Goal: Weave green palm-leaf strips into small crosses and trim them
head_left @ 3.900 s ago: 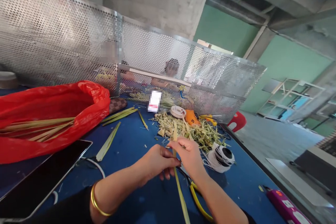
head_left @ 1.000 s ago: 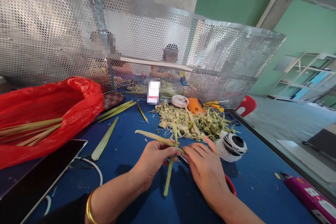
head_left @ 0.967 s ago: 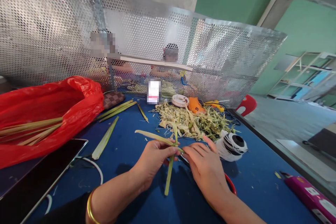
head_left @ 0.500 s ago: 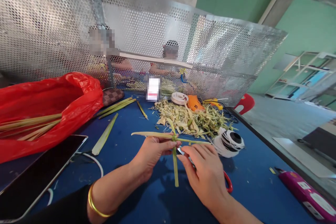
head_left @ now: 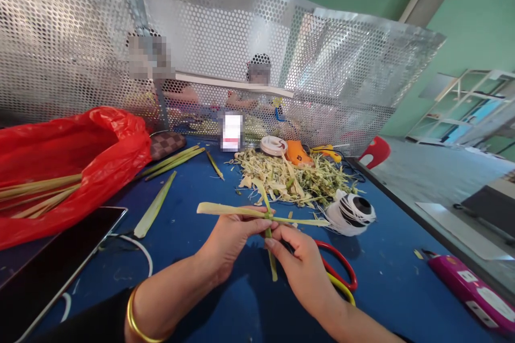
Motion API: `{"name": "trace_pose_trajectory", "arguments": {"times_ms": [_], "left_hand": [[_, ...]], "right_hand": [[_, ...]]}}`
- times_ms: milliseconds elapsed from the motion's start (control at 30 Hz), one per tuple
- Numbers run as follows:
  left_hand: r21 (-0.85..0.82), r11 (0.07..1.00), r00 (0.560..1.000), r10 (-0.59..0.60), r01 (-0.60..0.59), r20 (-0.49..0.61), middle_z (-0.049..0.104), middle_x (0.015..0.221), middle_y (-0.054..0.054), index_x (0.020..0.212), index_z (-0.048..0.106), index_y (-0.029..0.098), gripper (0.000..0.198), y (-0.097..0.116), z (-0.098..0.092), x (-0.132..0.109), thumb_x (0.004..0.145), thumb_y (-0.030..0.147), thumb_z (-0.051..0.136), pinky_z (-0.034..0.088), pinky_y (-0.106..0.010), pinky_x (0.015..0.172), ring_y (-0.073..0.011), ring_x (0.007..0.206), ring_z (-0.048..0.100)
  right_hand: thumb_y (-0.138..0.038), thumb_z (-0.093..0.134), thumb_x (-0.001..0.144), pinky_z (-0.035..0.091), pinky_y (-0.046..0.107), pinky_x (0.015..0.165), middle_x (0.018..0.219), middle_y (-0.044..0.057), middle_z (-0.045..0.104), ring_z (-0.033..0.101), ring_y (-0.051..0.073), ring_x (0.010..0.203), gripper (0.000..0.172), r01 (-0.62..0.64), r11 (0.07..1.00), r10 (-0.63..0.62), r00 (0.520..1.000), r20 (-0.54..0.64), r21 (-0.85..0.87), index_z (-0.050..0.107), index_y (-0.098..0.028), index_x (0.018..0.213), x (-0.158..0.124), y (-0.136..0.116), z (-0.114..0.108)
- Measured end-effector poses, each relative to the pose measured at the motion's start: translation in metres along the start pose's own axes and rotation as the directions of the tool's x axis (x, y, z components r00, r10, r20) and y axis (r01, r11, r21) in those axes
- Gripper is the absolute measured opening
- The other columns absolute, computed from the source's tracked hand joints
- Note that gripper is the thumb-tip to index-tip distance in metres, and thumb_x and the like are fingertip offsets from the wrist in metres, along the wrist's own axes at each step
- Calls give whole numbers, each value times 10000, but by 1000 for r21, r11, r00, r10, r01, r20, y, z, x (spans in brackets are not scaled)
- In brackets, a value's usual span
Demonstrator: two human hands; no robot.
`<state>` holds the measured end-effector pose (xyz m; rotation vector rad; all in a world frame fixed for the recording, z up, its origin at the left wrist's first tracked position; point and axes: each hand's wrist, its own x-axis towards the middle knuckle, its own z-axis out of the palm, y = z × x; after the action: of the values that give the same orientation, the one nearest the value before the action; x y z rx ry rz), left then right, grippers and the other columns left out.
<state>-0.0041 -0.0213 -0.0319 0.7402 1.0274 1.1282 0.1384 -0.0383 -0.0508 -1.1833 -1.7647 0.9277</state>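
Note:
Folded green leaf strips [head_left: 233, 210] cross each other in a plus shape above the blue table. My left hand [head_left: 231, 238] pinches them at the crossing, between thumb and fingers. Close beside it, my right hand [head_left: 298, 257] is closed on the strip that points down towards me, just below the crossing. Under and behind my right hand lie scissors with red and yellow handles [head_left: 350, 273]; their blades are hidden. A spool of white cord [head_left: 351, 214] stands to the right of the strips.
A heap of leaf scraps [head_left: 289, 177] lies beyond my hands. A red plastic bag [head_left: 132, 134] with long leaves, a dark tablet [head_left: 60, 262] and a cut leaf [head_left: 155, 206] are on the left. A purple device [head_left: 470, 292] lies right. People sit behind the perforated metal screen [head_left: 217, 27].
My right hand has moved left and taken hold of the downward strip. More of the scissors' handles shows beside it. The view has shifted slightly.

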Motion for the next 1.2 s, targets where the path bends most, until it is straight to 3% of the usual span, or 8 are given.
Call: {"name": "trace_pose_trajectory", "arguments": {"times_ms": [167, 300, 433, 567, 800, 1000, 1100, 1200], "left_hand": [[-33, 999, 997, -15, 13, -75, 729, 752, -51, 780, 683, 135, 255, 0, 0, 0, 543, 104, 773, 498, -307, 787, -188, 752, 673], [-61, 998, 999, 13, -15, -38, 729, 736, -62, 830, 675, 131, 300, 4, -1, 2, 558, 181, 793, 512, -343, 795, -206, 752, 683], [-37, 997, 997, 69, -70, -26, 738, 750, -57, 836, 681, 140, 313, 4, 2, 1, 546, 177, 794, 513, -351, 812, -206, 762, 686], [34, 993, 993, 112, -114, 40, 744, 776, -55, 854, 696, 155, 355, -1, 3, 0, 513, 127, 793, 508, -357, 838, -222, 808, 684], [258, 925, 951, 226, -278, 212, 728, 981, -74, 930, 730, 184, 295, -2, 1, 1, 639, 137, 721, 462, -319, 919, -235, 1001, 634], [167, 978, 957, 71, -122, 281, 739, 918, -83, 1077, 678, 188, 406, 10, -9, 7, 676, 229, 723, 513, -277, 682, -199, 771, 685], [128, 992, 979, -15, -11, 201, 736, 931, -100, 987, 704, 162, 339, 23, -14, 8, 689, 321, 731, 508, -254, 664, -192, 769, 685], [150, 988, 963, -83, 45, 257, 740, 893, -109, 938, 717, 142, 336, 28, -13, 5, 708, 388, 714, 501, -247, 702, -188, 781, 684]], "right_hand": [[-248, 541, 828, 423, 244, 658, 739, 10, 572, 518, 149, 704, 232, 55, 998, -55, 998, -9, -20, 516, -187, 606, -1, -2, 0], [-377, 565, 829, 436, 265, 700, 740, 14, 593, 539, 165, 732, 243, -108, 972, 114, 993, -16, 209, 589, -178, 691, 4, 2, 2], [-430, 669, 748, 462, 304, 743, 814, 33, 660, 592, 183, 761, 288, -236, 740, 332, 943, -37, 630, 637, -180, 886, 10, 4, 2], [-363, 749, 683, 479, 309, 707, 790, 54, 689, 625, 196, 752, 256, -245, 576, 377, 926, 12, 780, 668, -168, 826, 12, 4, -1], [-357, 736, 698, 476, 282, 636, 780, 46, 698, 631, 202, 769, 199, -184, 565, 337, 941, -22, 804, 666, -184, 767, 11, 4, -2], [-318, 743, 690, 468, 257, 628, 703, 13, 677, 607, 155, 669, 166, -129, 553, 360, 928, -97, 823, 669, -179, 739, 14, 3, -11], [-305, 756, 670, 453, 228, 588, 622, -11, 638, 571, 120, 588, 165, -110, 611, 366, 917, -157, 784, 662, -170, 680, 17, -2, -18], [-320, 747, 675, 453, 240, 575, 588, -4, 624, 565, 128, 568, 190, -151, 704, 334, 933, -136, 694, 651, -157, 654, 18, -7, -21]]}}
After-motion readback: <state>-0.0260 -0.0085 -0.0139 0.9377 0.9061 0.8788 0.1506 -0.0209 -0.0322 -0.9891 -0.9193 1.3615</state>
